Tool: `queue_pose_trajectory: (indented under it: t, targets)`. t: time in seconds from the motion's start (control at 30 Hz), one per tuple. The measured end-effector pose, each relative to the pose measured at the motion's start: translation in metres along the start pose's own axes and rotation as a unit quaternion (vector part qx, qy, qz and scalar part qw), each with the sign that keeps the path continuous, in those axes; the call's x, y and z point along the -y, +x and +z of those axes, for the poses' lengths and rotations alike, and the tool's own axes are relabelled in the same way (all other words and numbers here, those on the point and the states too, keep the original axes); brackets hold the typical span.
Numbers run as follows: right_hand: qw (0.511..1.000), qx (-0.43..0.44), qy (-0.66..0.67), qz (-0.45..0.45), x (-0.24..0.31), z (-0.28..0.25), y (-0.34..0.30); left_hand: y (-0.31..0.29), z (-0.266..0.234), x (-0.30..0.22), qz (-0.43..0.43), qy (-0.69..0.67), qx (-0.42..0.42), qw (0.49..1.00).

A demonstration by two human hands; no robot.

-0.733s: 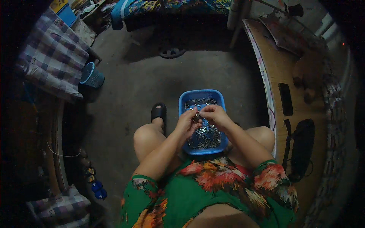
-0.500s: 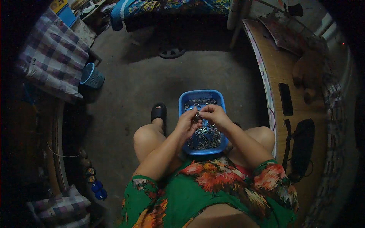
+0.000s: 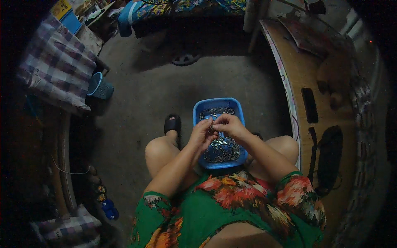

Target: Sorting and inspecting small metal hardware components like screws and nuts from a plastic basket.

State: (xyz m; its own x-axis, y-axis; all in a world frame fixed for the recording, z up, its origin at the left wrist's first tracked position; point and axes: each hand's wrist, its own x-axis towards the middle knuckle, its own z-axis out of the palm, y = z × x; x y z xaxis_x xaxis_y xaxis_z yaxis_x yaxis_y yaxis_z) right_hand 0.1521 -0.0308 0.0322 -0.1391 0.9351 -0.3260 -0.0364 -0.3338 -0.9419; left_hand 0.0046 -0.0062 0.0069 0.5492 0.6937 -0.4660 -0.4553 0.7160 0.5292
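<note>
A blue plastic basket (image 3: pixel 219 165) rests between my knees, holding a great many small shiny metal pieces (image 3: pixel 223 151). Above its middle my two hands meet, thumbs and fingertips almost touching. My left hand (image 3: pixel 202 134) is curled closed around small metal pieces, of which only bits show between the fingers. With thumb and forefinger, my right hand (image 3: pixel 228 125) pinches at the same spot; a small metal piece seems to be in that pinch, though the fingers mostly hide it.
On my right stands a long wooden bench (image 3: pixel 295 78) bearing a dark phone-like slab (image 3: pixel 309 105) and a black bag (image 3: pixel 330 157). A light-blue bin (image 3: pixel 100 87) is at the left, beside a checked cloth (image 3: pixel 58 62). Blue round objects (image 3: pixel 109 210) sit on the floor lower left.
My hands stay together over the basket, with small finger movements. The right fingers have shifted slightly left against the left hand. The whole view has tilted a little.
</note>
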Motion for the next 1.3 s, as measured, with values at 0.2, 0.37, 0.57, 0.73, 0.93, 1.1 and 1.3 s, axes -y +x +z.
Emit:
queue_pose_trajectory:
  t: [0.2,0.37,0.57,0.73,0.93,1.1,1.3]
  targets:
    - [0.992,0.027,0.085,0.091,0.007,-0.009,-0.001,0.0,0.01,-0.004,0.009,0.014,0.001,1.0]
    - [0.969,0.027,0.21,0.128,-0.007,-0.019,0.003,0.006,-0.005,-0.012,-0.03,0.043,0.037,0.998]
    - [0.966,0.04,0.233,0.104,-0.005,-0.022,-0.01,-0.005,-0.01,-0.025,-0.067,-0.004,-0.011,0.998]
    - [0.986,0.054,0.151,0.042,0.0,-0.022,-0.015,-0.021,-0.009,-0.026,-0.07,0.006,0.004,0.998]
    - [0.983,0.097,0.149,0.047,-0.009,-0.023,-0.013,-0.046,-0.001,-0.014,-0.073,0.022,0.005,0.997]
    - [0.977,0.05,0.179,0.106,-0.009,-0.026,-0.024,-0.053,-0.006,-0.005,-0.037,0.0,-0.022,0.999]
    - [0.969,0.081,0.218,0.082,0.007,-0.034,-0.024,-0.041,-0.01,-0.013,-0.038,-0.064,0.013,0.997]
